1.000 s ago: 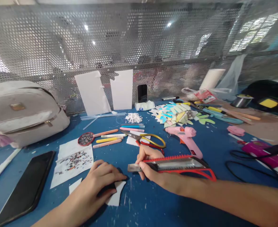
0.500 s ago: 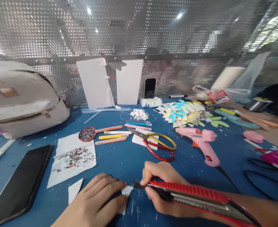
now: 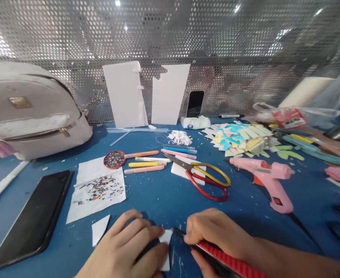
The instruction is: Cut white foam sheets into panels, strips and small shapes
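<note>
My left hand (image 3: 131, 249) lies with fingers pressed down on a small white foam piece (image 3: 166, 247) on the blue table (image 3: 158, 195), at the bottom centre. My right hand (image 3: 219, 237) is closed round a red utility knife (image 3: 230, 262), whose blade tip touches the white piece's right edge. Only a corner of the piece shows past my left fingers. Red and yellow scissors (image 3: 204, 177) lie just beyond my hands.
A black phone (image 3: 32, 218) and glitter-strewn paper (image 3: 98, 191) lie left. Coloured pens (image 3: 146, 164), a pink glue gun (image 3: 269, 177), a heap of coloured foam scraps (image 3: 239, 139), a grey backpack (image 3: 27, 112) and two upright white boards (image 3: 146, 94) stand behind.
My right hand drew the knife down toward me and lowered its blade to the white piece. The view tilted lower; my left hand stayed pressed on the piece.
</note>
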Tool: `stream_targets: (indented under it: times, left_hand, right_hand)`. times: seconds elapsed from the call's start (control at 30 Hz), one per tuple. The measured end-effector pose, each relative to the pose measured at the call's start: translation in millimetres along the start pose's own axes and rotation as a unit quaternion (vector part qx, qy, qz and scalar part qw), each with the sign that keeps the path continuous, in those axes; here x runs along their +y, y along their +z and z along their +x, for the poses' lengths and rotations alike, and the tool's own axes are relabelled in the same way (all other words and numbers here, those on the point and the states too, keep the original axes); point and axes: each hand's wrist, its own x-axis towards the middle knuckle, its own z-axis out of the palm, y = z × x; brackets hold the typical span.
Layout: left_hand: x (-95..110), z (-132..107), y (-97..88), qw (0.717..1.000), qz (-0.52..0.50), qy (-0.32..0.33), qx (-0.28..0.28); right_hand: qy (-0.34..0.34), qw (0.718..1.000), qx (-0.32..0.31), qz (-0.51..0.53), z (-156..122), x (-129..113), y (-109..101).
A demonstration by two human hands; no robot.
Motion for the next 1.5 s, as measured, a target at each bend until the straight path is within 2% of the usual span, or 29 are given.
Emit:
stream_targets:
  times: [0.07, 0.17, 0.27, 0.43, 0.6, 0.67, 0.93, 1.07, 1.27, 1.5]
  left_hand:
    - [3, 0, 2.7, 1.000, 0.011, -0.018, 0.018]
    - [7, 0, 5.5, 0.999, 0.018, -0.036, 0.035]
    - [9, 2, 7.2, 0.998, 0.029, -0.031, 0.045]
    - [11, 3, 8.4, 0.998, 0.030, -0.031, 0.050]
    - [5, 3, 1.2, 0.999, 0.026, -0.002, 0.030]
    - [2, 2, -2.0, 1.000, 0.025, 0.011, 0.016]
    - [1, 5, 0.3, 0.999, 0.015, -0.010, 0.034]
    - [-2, 5, -1.7, 0.999, 0.006, -0.004, 0.031]
    - [-10, 4, -8.4, 1.000, -0.005, 0.023, -0.016]
    - [-9, 6, -7.1, 1.000, -0.019, 0.004, -0.006]
  right_hand:
    - [0.009, 0.999, -0.027, -0.024, -1, -3, 0]
    - [0.008, 0.998, -0.036, -0.057, 0, -8, 0]
    - [-0.017, 0.998, -0.030, -0.058, 3, -10, 1]
    - [0.011, 0.998, -0.051, -0.041, 7, -6, 1]
    - [-0.007, 1.000, -0.021, 0.006, 3, -1, 3]
    - [0.009, 1.000, -0.029, -0.002, 2, -2, 2]
    - [0.038, 0.997, -0.053, -0.029, 4, -9, 3]
    - [0.010, 0.996, -0.079, -0.050, 8, -5, 1]
    - [-0.033, 0.996, -0.074, -0.032, 10, -1, 0]
    - [-0.004, 0.998, -0.062, -0.026, 8, -3, 4]
